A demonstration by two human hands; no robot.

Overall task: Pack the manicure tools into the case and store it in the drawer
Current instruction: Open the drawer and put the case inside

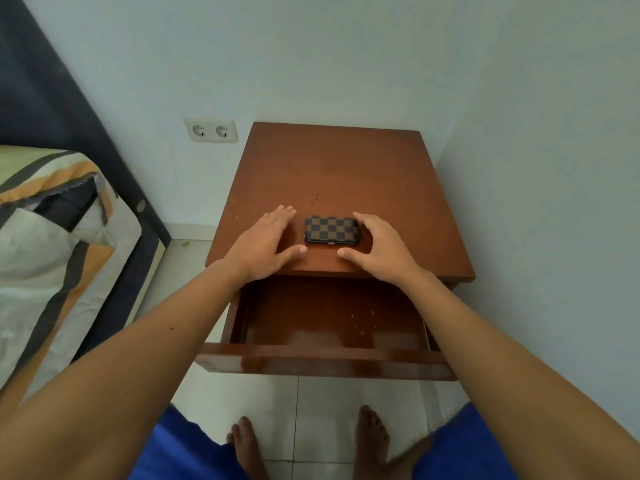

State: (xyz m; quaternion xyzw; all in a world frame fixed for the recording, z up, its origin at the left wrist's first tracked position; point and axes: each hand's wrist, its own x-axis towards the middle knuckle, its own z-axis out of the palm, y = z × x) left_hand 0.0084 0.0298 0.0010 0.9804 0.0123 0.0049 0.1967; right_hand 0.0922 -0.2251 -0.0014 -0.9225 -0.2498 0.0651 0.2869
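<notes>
A small checkered brown-and-black manicure case (pixel 331 230) lies closed and flat near the front of the wooden nightstand top (pixel 339 168). My left hand (pixel 265 242) hovers just left of the case, fingers spread, not touching it. My right hand (pixel 379 245) is cupped around the case's right end, fingers apart; whether it touches the case I cannot tell. Below the top, the drawer (pixel 322 360) is pulled out and looks bare inside. No loose tools show.
A bed with a striped cover (pixel 52 237) and dark headboard stands to the left. A double wall socket (pixel 211 130) is behind the nightstand. A wall runs close on the right. My bare feet stand on the tiled floor (pixel 332 396) below the drawer.
</notes>
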